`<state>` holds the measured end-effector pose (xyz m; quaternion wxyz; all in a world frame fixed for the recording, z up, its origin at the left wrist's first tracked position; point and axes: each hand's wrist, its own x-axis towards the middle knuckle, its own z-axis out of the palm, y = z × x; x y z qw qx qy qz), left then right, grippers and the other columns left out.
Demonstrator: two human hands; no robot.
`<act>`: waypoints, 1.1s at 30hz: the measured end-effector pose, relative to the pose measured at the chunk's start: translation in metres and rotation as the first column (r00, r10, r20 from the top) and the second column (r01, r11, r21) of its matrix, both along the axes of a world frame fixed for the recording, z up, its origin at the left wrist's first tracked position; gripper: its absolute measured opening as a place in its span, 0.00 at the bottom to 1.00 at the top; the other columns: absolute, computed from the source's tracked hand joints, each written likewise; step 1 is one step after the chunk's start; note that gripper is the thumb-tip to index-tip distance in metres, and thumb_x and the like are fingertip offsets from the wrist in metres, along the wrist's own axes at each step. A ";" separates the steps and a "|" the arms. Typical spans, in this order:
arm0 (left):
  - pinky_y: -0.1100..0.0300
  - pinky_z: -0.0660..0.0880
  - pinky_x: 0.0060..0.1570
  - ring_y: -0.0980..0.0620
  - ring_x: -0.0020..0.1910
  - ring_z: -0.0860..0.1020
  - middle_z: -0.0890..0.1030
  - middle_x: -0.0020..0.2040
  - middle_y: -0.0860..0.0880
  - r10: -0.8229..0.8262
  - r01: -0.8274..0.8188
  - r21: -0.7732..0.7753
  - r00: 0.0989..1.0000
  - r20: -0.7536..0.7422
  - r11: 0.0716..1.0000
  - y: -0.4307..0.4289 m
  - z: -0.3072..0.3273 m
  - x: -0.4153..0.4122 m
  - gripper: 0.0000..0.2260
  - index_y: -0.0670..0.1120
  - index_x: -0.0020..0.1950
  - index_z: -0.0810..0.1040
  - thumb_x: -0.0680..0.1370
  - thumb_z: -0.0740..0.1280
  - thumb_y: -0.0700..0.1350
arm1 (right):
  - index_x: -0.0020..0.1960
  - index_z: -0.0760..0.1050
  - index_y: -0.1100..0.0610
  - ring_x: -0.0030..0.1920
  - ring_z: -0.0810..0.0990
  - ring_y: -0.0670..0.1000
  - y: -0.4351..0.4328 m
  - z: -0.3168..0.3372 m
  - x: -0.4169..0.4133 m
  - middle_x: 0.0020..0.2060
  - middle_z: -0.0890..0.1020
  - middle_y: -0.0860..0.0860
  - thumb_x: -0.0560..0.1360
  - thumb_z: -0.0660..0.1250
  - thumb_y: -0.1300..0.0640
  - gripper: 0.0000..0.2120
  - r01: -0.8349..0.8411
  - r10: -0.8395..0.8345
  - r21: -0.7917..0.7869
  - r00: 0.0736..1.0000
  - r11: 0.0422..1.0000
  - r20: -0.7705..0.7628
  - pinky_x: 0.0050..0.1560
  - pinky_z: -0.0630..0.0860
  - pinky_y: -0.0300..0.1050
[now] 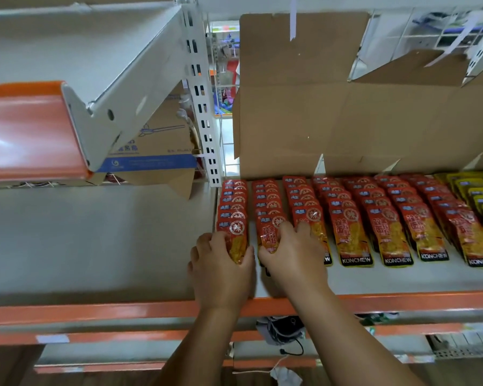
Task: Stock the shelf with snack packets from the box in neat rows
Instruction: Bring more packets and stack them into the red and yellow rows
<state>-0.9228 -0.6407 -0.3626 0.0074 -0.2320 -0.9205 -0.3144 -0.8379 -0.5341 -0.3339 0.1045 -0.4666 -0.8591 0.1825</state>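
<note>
Nearest, the orange lip (95, 310) runs along the front of the shelf (95, 246), and both forearms cross over it. Just past it, the left hand (221, 263) curls its fingers round the lower end of the leftmost front packet (234, 232). The right hand (293, 254) pinches the second-row front packet (269, 232) between thumb and curled fingers, its outer fingers resting on the third row. Holding the two side by side looks like a way to square their near ends with the neighbours to the right, which sit in one line.

Farther in, the red packets (374, 213) lie in overlapping rows running away from the lip, each leaning on the one behind so the labels show. Yellow packets (480, 196) take the far right. The gaps between rows are narrow, so fingers have little room there. The open room is the bare shelf to the left and the strip between the packet ends and the lip.

At the far end the cardboard box (346, 121) stands on the shelf right behind the rows with its flaps open, closing off the back; its contents are hidden. The slotted upright (204, 121) bounds the leftmost row's far corner. Left of it sit a printed carton (156, 146) and an overhanging upper shelf (25, 129).
</note>
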 end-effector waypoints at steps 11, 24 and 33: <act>0.47 0.76 0.61 0.48 0.62 0.73 0.74 0.64 0.51 -0.032 0.032 -0.008 0.999 -0.018 0.999 -0.001 -0.004 -0.001 0.26 0.54 0.65 0.72 0.74 0.69 0.66 | 0.68 0.71 0.50 0.61 0.76 0.61 -0.005 -0.004 -0.006 0.61 0.73 0.57 0.71 0.70 0.35 0.31 0.016 -0.017 0.047 1.000 0.999 0.013 0.61 0.75 0.59; 0.46 0.76 0.61 0.47 0.62 0.73 0.74 0.65 0.51 -0.034 0.034 0.012 0.998 -0.045 0.999 -0.001 -0.010 -0.002 0.25 0.54 0.65 0.73 0.74 0.71 0.65 | 0.67 0.72 0.51 0.57 0.77 0.61 -0.007 -0.007 -0.001 0.57 0.75 0.56 0.71 0.70 0.37 0.30 0.013 -0.013 0.036 1.000 0.999 -0.008 0.57 0.77 0.56; 0.47 0.74 0.61 0.48 0.62 0.72 0.75 0.64 0.51 -0.044 0.050 0.083 0.996 -0.075 0.995 -0.003 -0.007 0.001 0.23 0.53 0.64 0.74 0.74 0.71 0.62 | 0.62 0.74 0.50 0.55 0.78 0.57 0.002 -0.007 0.011 0.56 0.75 0.52 0.72 0.67 0.35 0.25 -0.018 0.023 0.064 0.997 0.998 -0.075 0.55 0.76 0.56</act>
